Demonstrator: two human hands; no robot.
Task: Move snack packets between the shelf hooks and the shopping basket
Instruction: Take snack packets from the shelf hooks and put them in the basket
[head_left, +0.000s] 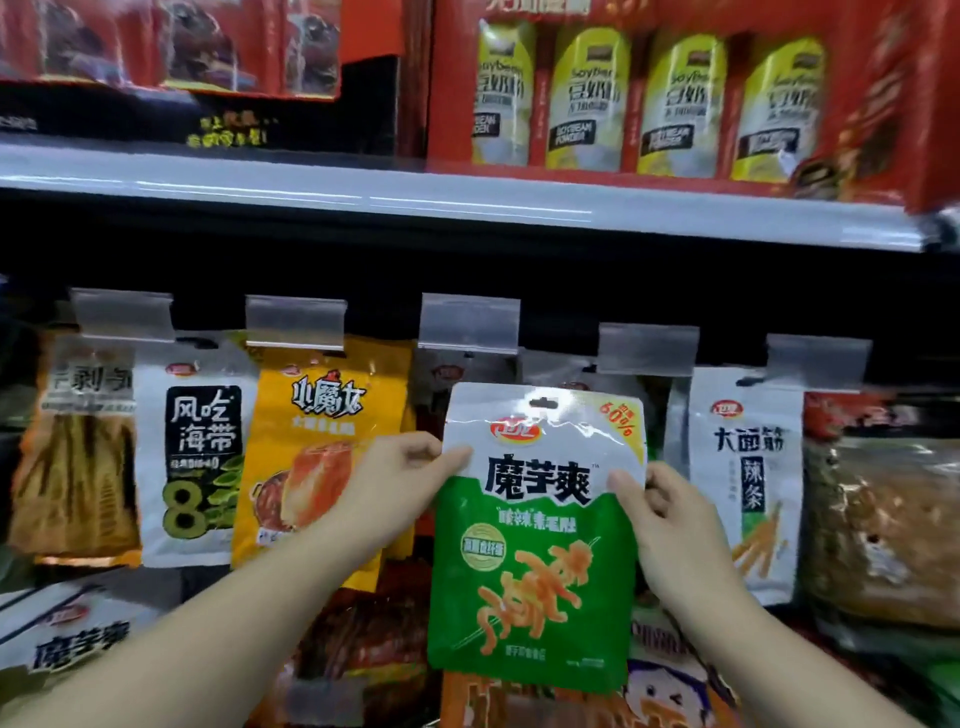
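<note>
Glossy flat packet (540, 535), white top, green bottom, frame centre. Left hand (400, 478) pinches its left edge; right hand (670, 514) pinches its right edge. Clear plastic tags (467, 322) above.

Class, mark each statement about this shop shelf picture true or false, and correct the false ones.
1. Both hands hold the green and white packet. True: the left hand pinches its left edge and the right hand its right edge.
2. The held packet hangs on a hook. False: its hang hole is free, in front of the hooks.
3. A yellow packet hangs left of the held packet. True.
4. The soybean powder packs sit below the hooks. False: they stand in a red box on the shelf above.
5. The shopping basket is in plain view. False: no basket can be clearly made out.
</note>
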